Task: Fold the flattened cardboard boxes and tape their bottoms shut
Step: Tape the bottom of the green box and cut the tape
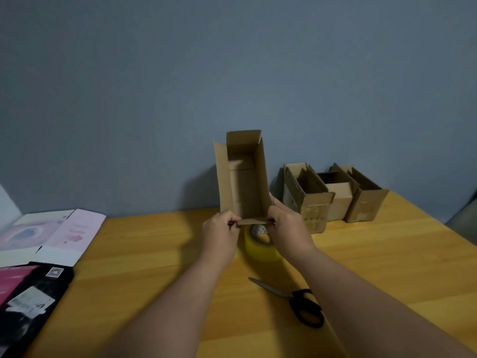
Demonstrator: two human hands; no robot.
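Nearest on the wooden table [160, 267] lie black-handled scissors [296, 299]. Beyond them a yellow tape roll [260, 248] sits under the hands. The left hand [220, 232] and right hand [287, 223] each pinch the near flap of an opened cardboard box [244, 177], held up above the table with its inside facing the camera. Flat printed cartons [49, 233] lie at the left. Three folded boxes [333, 195], seemingly taped, stand by the wall [232, 60].

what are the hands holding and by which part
Both the left hand and right hand hold the opened cardboard box, pinching its near bottom edge.
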